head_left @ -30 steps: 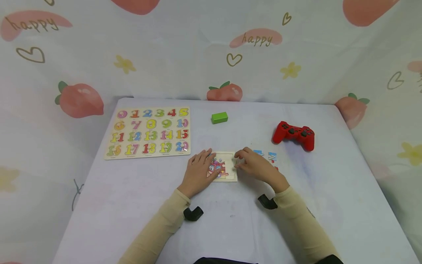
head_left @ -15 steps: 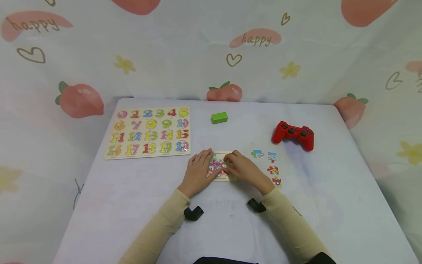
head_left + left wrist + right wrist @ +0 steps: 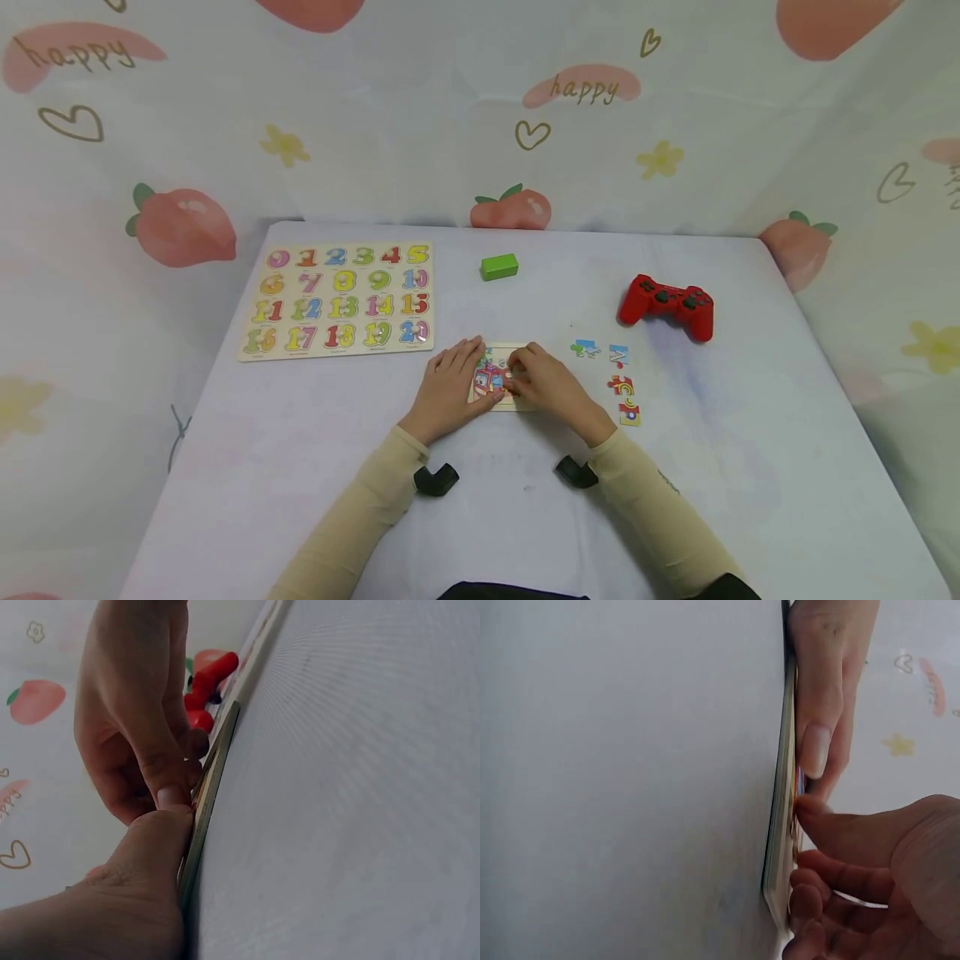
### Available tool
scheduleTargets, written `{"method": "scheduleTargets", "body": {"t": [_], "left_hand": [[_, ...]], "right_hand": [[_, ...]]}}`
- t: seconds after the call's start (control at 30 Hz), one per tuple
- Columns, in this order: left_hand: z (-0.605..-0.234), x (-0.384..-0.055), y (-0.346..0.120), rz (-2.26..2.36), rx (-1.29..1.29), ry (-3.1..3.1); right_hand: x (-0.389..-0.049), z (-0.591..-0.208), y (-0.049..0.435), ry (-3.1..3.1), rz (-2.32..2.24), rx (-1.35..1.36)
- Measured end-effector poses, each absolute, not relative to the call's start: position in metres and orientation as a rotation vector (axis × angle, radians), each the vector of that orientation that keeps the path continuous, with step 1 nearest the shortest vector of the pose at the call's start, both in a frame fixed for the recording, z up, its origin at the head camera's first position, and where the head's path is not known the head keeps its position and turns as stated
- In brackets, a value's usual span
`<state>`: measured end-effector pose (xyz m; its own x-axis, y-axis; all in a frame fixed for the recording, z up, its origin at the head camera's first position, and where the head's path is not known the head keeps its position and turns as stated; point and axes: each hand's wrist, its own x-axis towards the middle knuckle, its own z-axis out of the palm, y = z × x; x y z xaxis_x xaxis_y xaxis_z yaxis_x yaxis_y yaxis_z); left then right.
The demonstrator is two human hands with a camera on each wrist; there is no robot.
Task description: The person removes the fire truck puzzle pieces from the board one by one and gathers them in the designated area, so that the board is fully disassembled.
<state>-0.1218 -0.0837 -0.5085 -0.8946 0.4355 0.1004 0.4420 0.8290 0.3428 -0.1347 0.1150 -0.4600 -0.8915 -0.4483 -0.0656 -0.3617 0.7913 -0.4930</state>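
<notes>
A small jigsaw tray (image 3: 517,406) with a pink-and-red picture lies in front of the person. The left hand (image 3: 447,390) rests on its left side with fingers extended, the thumb along the near part. Curled over the tray's right side, the right hand (image 3: 551,385) pinches a puzzle piece (image 3: 798,831) at the picture's edge, mostly hidden by fingers. In the left wrist view the thumbs of both hands meet near the edge of the tray (image 3: 206,817). Loose puzzle pieces lie right of the tray, among them a blue one (image 3: 587,348) and a red-and-yellow one (image 3: 621,386).
A number board (image 3: 337,300) lies at the back left of the white table (image 3: 480,508). Behind the tray stands a green block (image 3: 499,267). A red game controller (image 3: 666,307) sits at the back right. A patterned cloth hangs behind the table.
The right hand has moved left from beside the tray onto its right side, uncovering the loose pieces. Over the last half second it has barely moved. The left hand stays on the tray.
</notes>
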Motion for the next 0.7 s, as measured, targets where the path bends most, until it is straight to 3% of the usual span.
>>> {"method": "scheduleTargets", "body": {"t": [0.43,0.7], "left_hand": [[-0.5046,-0.1204,-0.0815,-0.59,-0.69,-3.01],[-0.5051,-0.12,-0.0808,-0.601,-0.685,-3.009]], "right_hand": [[-0.1317,-0.4535,0.1101,2.833,-0.747,-0.616],[-0.1355,-0.4524,0.1102,2.759,-0.94,-0.4]]}}
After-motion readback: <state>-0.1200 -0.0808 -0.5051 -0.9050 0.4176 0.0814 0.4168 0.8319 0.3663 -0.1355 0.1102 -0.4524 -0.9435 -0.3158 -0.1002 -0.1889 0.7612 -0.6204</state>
